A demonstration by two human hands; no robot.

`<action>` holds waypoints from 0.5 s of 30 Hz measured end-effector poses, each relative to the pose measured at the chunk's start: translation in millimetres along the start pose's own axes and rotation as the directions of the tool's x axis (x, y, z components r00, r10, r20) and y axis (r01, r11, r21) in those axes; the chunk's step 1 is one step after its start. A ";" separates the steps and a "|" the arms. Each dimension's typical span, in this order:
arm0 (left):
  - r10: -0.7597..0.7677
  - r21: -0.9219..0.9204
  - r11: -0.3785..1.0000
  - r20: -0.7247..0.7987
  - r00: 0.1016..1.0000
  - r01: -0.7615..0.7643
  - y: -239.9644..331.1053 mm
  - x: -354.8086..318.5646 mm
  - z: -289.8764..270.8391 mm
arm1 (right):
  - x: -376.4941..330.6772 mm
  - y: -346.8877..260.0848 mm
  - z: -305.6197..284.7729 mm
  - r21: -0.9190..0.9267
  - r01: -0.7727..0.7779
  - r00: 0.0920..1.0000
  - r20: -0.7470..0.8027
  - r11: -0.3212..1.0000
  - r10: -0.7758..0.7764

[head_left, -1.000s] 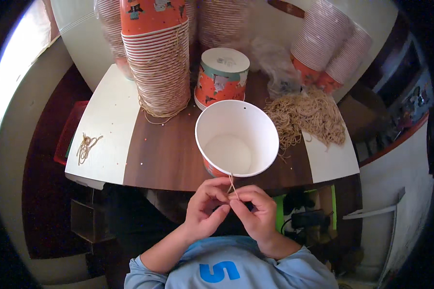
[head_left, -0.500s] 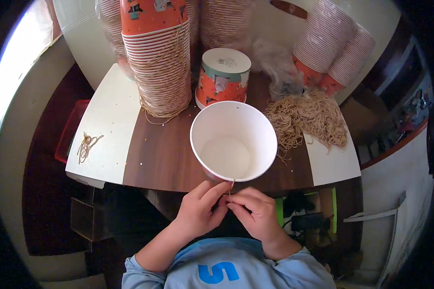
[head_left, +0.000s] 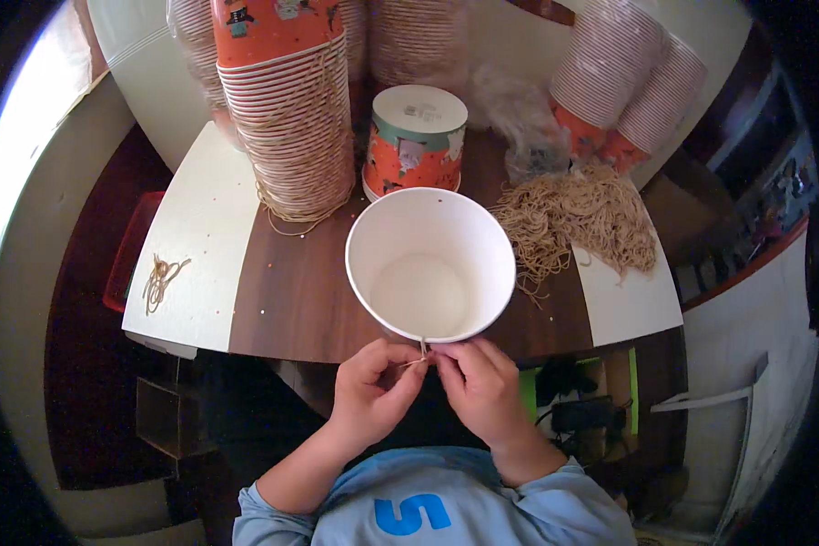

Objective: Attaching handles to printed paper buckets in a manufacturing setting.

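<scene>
A white paper bucket (head_left: pixel 429 264) stands open-side up at the near edge of the table, in front of me. A thin tan string (head_left: pixel 420 350) comes out of its near rim. My left hand (head_left: pixel 373 389) and my right hand (head_left: pixel 479 384) meet just below that rim, and both pinch the string between thumb and fingers. A loose heap of the same tan strings (head_left: pixel 578 218) lies to the bucket's right.
A tall stack of orange-and-white buckets (head_left: pixel 287 100) stands at the back left, one upside-down bucket (head_left: pixel 416 141) sits behind the white one, and more stacks (head_left: pixel 623 82) lean at the back right. A few strings (head_left: pixel 159 278) lie on the white table end (head_left: pixel 200 264).
The white bucket has shifted slightly left and nearer to me. Both hands stayed at its near rim, working the string, fingers drawn closer together.
</scene>
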State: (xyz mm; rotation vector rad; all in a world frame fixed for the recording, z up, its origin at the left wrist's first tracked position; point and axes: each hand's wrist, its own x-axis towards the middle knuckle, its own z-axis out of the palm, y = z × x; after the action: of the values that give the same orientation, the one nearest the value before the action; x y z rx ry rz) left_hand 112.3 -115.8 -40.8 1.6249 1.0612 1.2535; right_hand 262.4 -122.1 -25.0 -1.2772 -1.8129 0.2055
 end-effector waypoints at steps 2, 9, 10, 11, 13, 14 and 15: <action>-0.214 -0.283 0.935 0.031 0.976 0.214 -0.7 -2.1 1.2 | -1.1 0.7 7.8 0.075 -0.007 1.000 -0.023 0.997 0.009; -0.343 -0.450 0.827 0.072 0.937 0.337 4.9 -3.8 -2.9 | -5.3 16.0 25.1 0.778 -0.591 0.778 0.482 0.211 0.404; -0.327 -0.428 0.849 0.035 0.944 0.310 3.5 -5.1 -2.4 | -5.2 14.5 25.4 0.778 -0.593 0.777 0.484 0.209 0.402; -0.310 -0.404 0.870 -0.002 0.951 0.283 2.0 -6.3 -2.0 | -4.8 11.9 25.1 0.794 -0.607 0.741 0.548 0.036 0.390; -0.293 -0.352 0.899 -0.044 0.955 0.259 -0.5 -7.9 -0.7 | -4.8 10.1 24.7 0.784 -0.605 0.706 0.608 -0.137 0.362; -0.272 -0.300 0.924 -0.083 0.959 0.236 -1.5 -8.5 -0.4 | -6.0 9.6 24.7 0.787 -0.600 0.711 0.606 -0.143 0.355; -0.273 -0.298 0.924 -0.085 0.958 0.237 -2.3 -9.1 -0.8 | -6.8 9.2 25.1 0.790 -0.595 0.716 0.605 -0.150 0.348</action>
State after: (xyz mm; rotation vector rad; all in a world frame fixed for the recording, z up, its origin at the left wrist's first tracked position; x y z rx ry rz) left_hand 109.8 -123.5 -45.5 1.1617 1.0738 1.2769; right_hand 250.9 -115.1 -49.1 -0.7107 -0.6433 1.7863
